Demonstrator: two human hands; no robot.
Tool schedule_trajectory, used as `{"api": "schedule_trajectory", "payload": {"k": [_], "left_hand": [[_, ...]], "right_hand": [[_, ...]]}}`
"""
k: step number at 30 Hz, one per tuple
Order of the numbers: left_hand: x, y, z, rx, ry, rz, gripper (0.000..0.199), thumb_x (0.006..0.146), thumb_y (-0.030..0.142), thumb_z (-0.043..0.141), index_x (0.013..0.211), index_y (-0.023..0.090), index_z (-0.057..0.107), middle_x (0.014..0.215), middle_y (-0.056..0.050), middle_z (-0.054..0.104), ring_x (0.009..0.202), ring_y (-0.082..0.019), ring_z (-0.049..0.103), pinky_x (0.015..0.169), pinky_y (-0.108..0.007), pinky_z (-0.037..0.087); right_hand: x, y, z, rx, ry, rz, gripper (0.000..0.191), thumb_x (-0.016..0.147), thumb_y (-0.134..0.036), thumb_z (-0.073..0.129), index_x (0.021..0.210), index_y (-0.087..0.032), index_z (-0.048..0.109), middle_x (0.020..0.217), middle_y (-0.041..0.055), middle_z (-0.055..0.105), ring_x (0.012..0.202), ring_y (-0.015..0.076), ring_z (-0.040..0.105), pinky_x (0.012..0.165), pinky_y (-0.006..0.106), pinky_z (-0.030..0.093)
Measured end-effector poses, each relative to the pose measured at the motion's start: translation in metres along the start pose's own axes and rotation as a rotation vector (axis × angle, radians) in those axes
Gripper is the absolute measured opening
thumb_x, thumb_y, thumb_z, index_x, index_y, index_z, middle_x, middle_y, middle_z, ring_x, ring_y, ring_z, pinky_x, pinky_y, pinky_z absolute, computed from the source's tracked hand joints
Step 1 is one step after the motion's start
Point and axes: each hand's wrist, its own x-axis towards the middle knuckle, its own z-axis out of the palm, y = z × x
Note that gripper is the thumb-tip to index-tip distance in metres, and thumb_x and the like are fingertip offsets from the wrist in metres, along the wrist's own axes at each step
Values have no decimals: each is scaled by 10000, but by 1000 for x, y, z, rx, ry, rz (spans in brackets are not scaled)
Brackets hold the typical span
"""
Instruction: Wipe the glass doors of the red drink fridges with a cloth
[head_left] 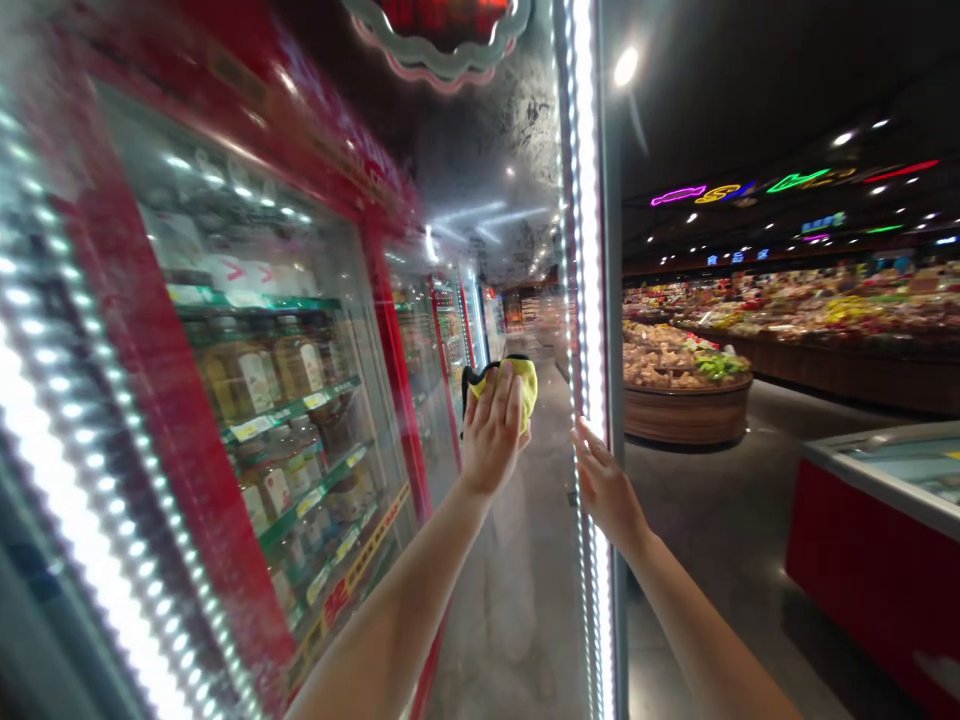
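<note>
A yellow cloth with a dark edge [528, 384] lies flat against a glass door [517, 560]. My left hand [491, 425] presses on the cloth, its fingers pointing up and close together over it. My right hand [606, 490] is at the door's lit vertical edge [589, 250], fingertips touching the bright strip; its thumb and palm side are partly hidden. The glass shows cloudy smears near the top, below a wavy-edged sign [450, 62].
Red-framed coolers with bottles [300, 360] show on the left, beside a bright light strip [67, 520]. Right of the door are a round wooden produce stand [682, 415], longer produce displays [840, 370] and a red chest freezer [862, 540].
</note>
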Motion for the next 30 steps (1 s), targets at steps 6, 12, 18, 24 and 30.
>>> {"api": "schedule_trajectory", "payload": {"k": [6, 12, 18, 24, 30], "left_hand": [[-17, 28, 10, -7, -92, 345, 652, 918, 162, 596, 1537, 97, 398, 1607, -119, 443, 1535, -259, 339, 1290, -461, 256], [36, 24, 15, -77, -139, 358, 707, 882, 162, 670, 1540, 207, 413, 1627, -88, 420, 1547, -245, 312, 1303, -513, 216], [17, 31, 18, -81, -125, 182, 870, 828, 193, 750, 1591, 259, 337, 1662, -121, 339, 1563, -285, 258, 1284, -550, 233], [45, 36, 23, -77, -88, 173, 793, 851, 228, 734, 1562, 298, 392, 1641, -92, 394, 1547, -278, 315, 1290, -597, 160], [55, 24, 17, -47, 41, -97, 804, 833, 188, 737, 1557, 288, 402, 1665, -119, 335, 1552, -320, 296, 1271, -641, 165]], "right_hand": [[-5, -1, -13, 86, 53, 7, 682, 972, -50, 383, 1588, -341, 372, 1613, 43, 450, 1456, 220, 468, 1181, 432, 472], [-6, 0, -14, 51, 144, 67, 615, 982, -101, 376, 1550, -324, 453, 1505, 64, 580, 1403, 232, 538, 1157, 468, 495], [-2, 3, -16, 43, 152, 49, 597, 975, -116, 376, 1527, -317, 487, 1461, 77, 614, 1370, 236, 568, 1142, 486, 504], [14, 5, -25, 78, 212, 63, 506, 1002, -137, 373, 1445, -262, 584, 1395, 103, 659, 1307, 219, 619, 1093, 434, 549], [19, 5, -25, 92, 198, 84, 439, 1015, -195, 401, 1374, -248, 649, 1331, 111, 697, 1259, 238, 654, 1072, 448, 565]]}}
